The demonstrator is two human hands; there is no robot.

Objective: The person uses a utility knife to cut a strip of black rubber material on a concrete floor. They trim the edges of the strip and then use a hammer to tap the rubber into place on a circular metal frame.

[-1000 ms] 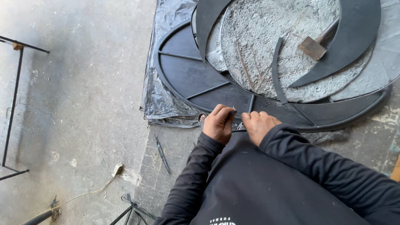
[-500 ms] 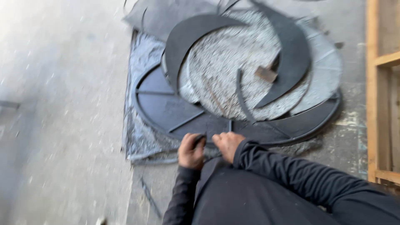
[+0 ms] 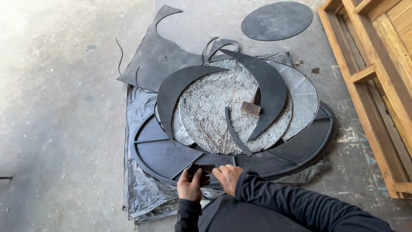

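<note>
My left hand (image 3: 190, 185) and my right hand (image 3: 228, 177) meet at the near rim of a big round black frame (image 3: 163, 157) with metal ribs that lies on the floor. Between them they hold a small dark flat piece (image 3: 201, 168) against the frame. A grey round concrete slab (image 3: 214, 107) rests on top of the frame. On the slab lie two black crescent-shaped cut-offs (image 3: 268, 88), a thin curved black strip (image 3: 234, 135) and a hammer (image 3: 251, 105).
Crumpled plastic sheeting (image 3: 139, 189) lies under the frame. A ragged black sheet offcut (image 3: 156, 58) and a black oval disc (image 3: 277, 20) lie farther back on the concrete floor. Wooden frames (image 3: 377, 73) stand along the right side.
The view has swung back and up, so the whole frame, the far offcuts and the wooden frames show. Both hands have stayed together at the near rim.
</note>
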